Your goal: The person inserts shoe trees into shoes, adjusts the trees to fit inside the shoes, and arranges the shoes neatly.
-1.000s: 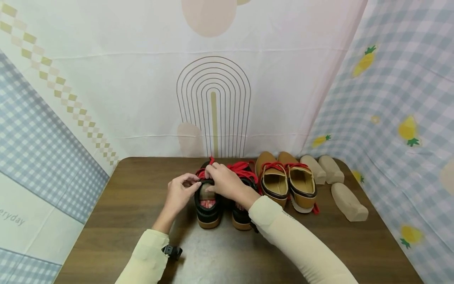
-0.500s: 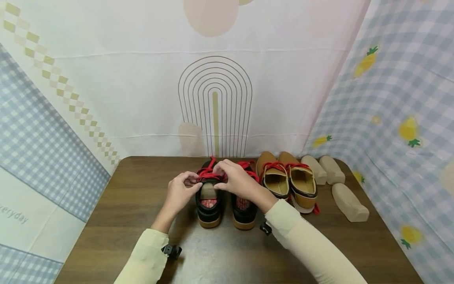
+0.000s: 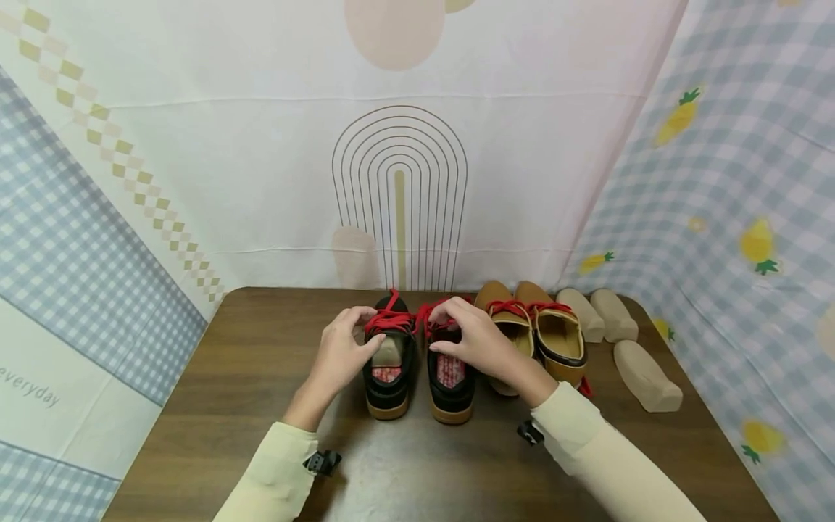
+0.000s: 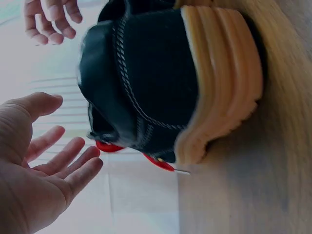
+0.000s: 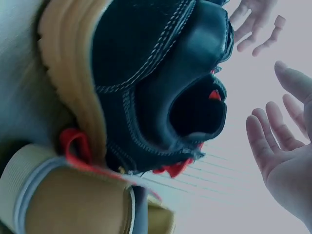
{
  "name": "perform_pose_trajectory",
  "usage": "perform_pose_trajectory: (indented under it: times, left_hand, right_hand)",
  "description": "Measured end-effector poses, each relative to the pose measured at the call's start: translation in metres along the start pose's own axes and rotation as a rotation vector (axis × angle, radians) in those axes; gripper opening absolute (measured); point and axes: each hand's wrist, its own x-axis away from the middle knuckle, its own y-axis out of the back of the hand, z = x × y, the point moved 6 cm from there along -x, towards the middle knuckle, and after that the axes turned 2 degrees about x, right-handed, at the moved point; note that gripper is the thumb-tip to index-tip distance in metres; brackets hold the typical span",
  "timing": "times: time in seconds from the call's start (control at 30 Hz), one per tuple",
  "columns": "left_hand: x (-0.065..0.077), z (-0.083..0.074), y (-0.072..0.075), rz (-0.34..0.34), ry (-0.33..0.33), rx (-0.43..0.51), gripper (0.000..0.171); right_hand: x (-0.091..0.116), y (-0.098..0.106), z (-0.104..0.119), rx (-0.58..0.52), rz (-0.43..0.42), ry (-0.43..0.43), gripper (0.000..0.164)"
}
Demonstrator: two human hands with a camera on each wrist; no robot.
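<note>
Two black shoes with red laces stand side by side on the table: the left shoe [image 3: 387, 401] and the right shoe [image 3: 451, 399]. A beige foot-shaped form [image 3: 389, 351] sits inside the left one, while the right one's patterned insole [image 3: 450, 370] lies bare. My left hand [image 3: 341, 351] hovers at the left shoe's opening, fingers loosely bent and parted from the thumb, holding nothing. Over the right shoe is my right hand [image 3: 479, 339], also with nothing in its fingers. Both wrist views show the hands apart from the dark shoe uppers [image 4: 156, 73].
A pair of tan shoes [image 3: 559, 362] with red laces stands just right of the black pair, partly behind my right arm. Three beige foot-shaped forms [image 3: 646, 377] lie at the table's right end. A patterned cloth [image 3: 280, 181] hangs behind the table [image 3: 261, 377].
My right hand has left the left shoe's laces and moved right, over the right shoe. My left hand has drawn slightly back and loosened, uncovering the form in the left shoe.
</note>
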Motion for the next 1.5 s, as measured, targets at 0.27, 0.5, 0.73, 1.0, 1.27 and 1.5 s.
perform_pose_trajectory:
  times: [0.27, 0.5, 0.73, 1.0, 1.27, 1.5]
  left_hand:
    - [-0.001, -0.02, -0.001, 0.011, -0.05, -0.001, 0.038]
    - [-0.004, -0.032, -0.003, 0.048, -0.057, 0.064, 0.035]
    - [-0.005, -0.044, -0.005, 0.071, -0.036, 0.11, 0.033]
    - [-0.007, -0.055, -0.021, 0.099, -0.051, 0.157, 0.038]
    - [-0.009, -0.059, -0.044, 0.124, -0.061, 0.177, 0.043]
    - [-0.008, -0.058, -0.062, 0.157, -0.014, 0.177, 0.047]
  right_hand:
    - [0.021, 0.016, -0.009, 0.058, -0.066, 0.038, 0.042]
    - [0.04, 0.028, -0.019, 0.066, -0.083, 0.025, 0.043]
    - [0.053, 0.034, -0.025, 0.075, -0.102, 0.008, 0.042]
    - [0.073, 0.044, -0.032, 0.128, -0.157, 0.013, 0.049]
    - [0.095, 0.056, -0.042, 0.183, -0.205, -0.016, 0.058]
    - [0.108, 0.068, -0.051, 0.222, -0.231, -0.036, 0.066]
